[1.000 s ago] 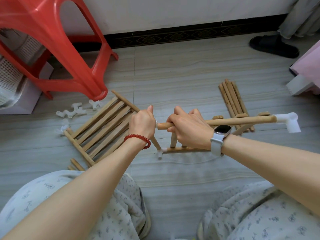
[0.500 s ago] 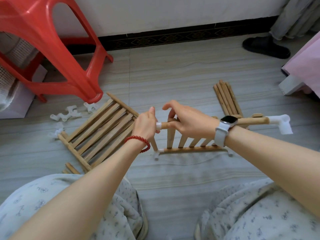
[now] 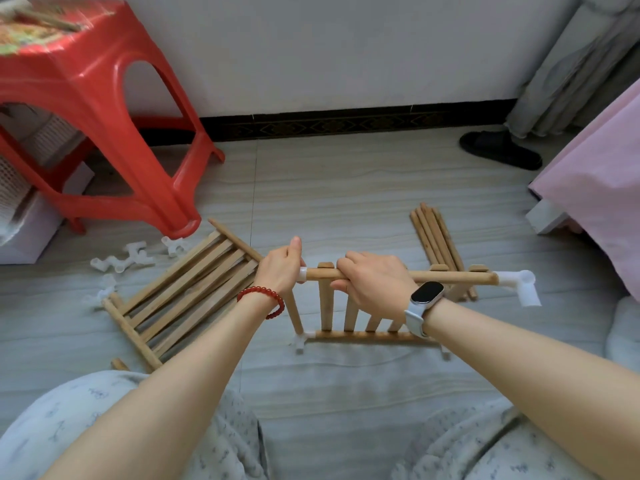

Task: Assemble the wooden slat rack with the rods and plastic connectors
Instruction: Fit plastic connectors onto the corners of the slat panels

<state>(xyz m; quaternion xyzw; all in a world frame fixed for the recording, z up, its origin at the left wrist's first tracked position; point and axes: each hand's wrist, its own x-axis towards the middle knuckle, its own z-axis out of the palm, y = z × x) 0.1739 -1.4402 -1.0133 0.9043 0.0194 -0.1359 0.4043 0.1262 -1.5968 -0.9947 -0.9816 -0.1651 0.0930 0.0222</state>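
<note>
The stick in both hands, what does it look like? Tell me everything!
The top rod is a round, light wooden stick held level above the floor. The left hand grips its left end at a white plastic connector; the right hand curls around its middle. A white elbow connector caps its right end. Upright slats meet it from below.

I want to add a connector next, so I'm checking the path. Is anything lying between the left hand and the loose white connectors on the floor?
Yes. The flat slat panel lies on the floor between the left hand and the loose connectors near the red stool. The hand would have to reach over the panel, which lies low.
</note>
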